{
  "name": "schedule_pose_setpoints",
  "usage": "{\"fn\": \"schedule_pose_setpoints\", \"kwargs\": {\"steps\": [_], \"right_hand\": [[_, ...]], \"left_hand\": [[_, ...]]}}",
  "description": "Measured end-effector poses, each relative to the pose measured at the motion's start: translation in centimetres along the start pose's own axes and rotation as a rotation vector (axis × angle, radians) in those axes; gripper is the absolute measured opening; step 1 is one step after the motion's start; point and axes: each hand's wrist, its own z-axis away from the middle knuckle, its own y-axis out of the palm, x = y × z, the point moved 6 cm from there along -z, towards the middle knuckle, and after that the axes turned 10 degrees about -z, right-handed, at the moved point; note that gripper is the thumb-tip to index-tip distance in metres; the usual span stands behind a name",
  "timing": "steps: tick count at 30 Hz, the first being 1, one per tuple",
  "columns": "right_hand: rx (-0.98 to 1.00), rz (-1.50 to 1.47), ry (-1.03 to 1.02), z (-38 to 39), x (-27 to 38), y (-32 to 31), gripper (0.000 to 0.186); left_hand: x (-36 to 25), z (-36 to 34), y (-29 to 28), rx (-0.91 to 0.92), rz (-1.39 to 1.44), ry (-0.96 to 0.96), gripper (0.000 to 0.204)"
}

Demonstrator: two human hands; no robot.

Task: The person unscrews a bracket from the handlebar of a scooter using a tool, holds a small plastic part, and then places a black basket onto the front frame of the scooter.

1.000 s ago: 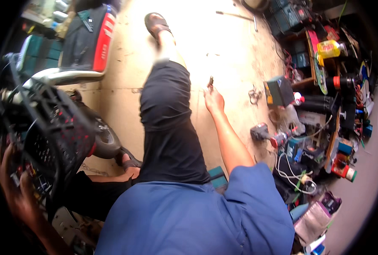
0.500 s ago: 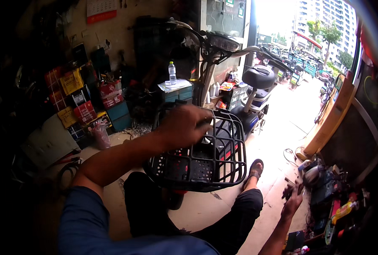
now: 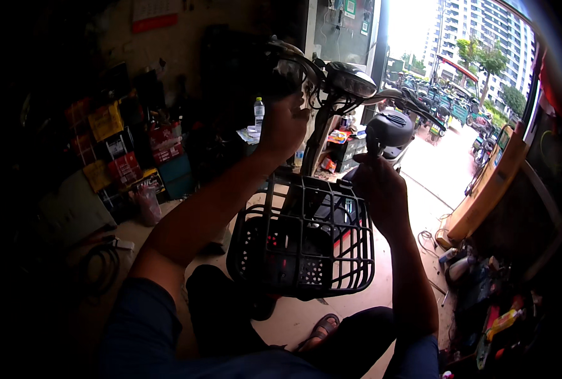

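An electric scooter stands in front of me, its headlight point(image 3: 351, 80) and handlebar point(image 3: 413, 104) above a black wire-grid front basket point(image 3: 300, 252). My left hand point(image 3: 285, 129) is raised beside the steering column, below the left part of the handlebar. Its fingers are curled; whatever they hold, if anything, is too dark to make out. My right hand point(image 3: 382, 189) is at the basket's upper right corner, with its fingers closed. A thin dark piece seems to rise from them in front of the black scooter seat point(image 3: 389, 129), but its kind is unclear.
Stacked boxes point(image 3: 126, 167) and a water bottle point(image 3: 259, 110) stand to the left. At right are a leaning wooden board point(image 3: 486, 183) and a clutter of tools and bottles point(image 3: 492, 297). My sandalled foot point(image 3: 322, 328) rests on the floor below the basket.
My left hand has moved from over the basket up toward the handlebar. My right hand has come from the low right, by the tools, to the basket's corner. My foot has drawn back.
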Motion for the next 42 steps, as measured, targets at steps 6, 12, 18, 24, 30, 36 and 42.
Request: {"fn": "schedule_pose_setpoints", "kwargs": {"steps": [6, 12, 18, 24, 30, 36, 42], "right_hand": [[-0.026, 0.186, -0.121, -5.6, -1.0, 2.4, 0.020], [-0.226, 0.317, -0.227, -8.3, -1.5, 0.7, 0.018], [-0.270, 0.266, -0.336, -10.2, -1.4, 1.2, 0.016], [-0.308, 0.182, -0.199, -11.0, -2.0, 2.6, 0.018], [-0.344, 0.312, -0.433, -10.8, -2.6, 3.4, 0.014], [-0.404, 0.157, -0.359, -10.3, -3.6, 3.9, 0.016], [-0.354, 0.116, -0.437, -10.3, -1.9, 4.5, 0.015]], "left_hand": [[3.2, -3.0, 2.5, 0.042, 0.188, -0.144, 0.029], [1.8, -1.7, 2.9, 0.060, 0.408, -0.227, 0.023], [-0.7, 0.1, 2.3, 0.030, 0.481, -0.186, 0.022], [-0.2, 0.0, 2.4, 0.076, 0.617, -0.148, 0.025], [0.1, -0.1, 3.0, 0.114, 0.743, -0.137, 0.024], [0.7, 0.3, 2.5, 0.074, 0.634, -0.133, 0.029], [-0.1, 0.1, 2.5, 0.059, 0.487, -0.101, 0.031]]}}
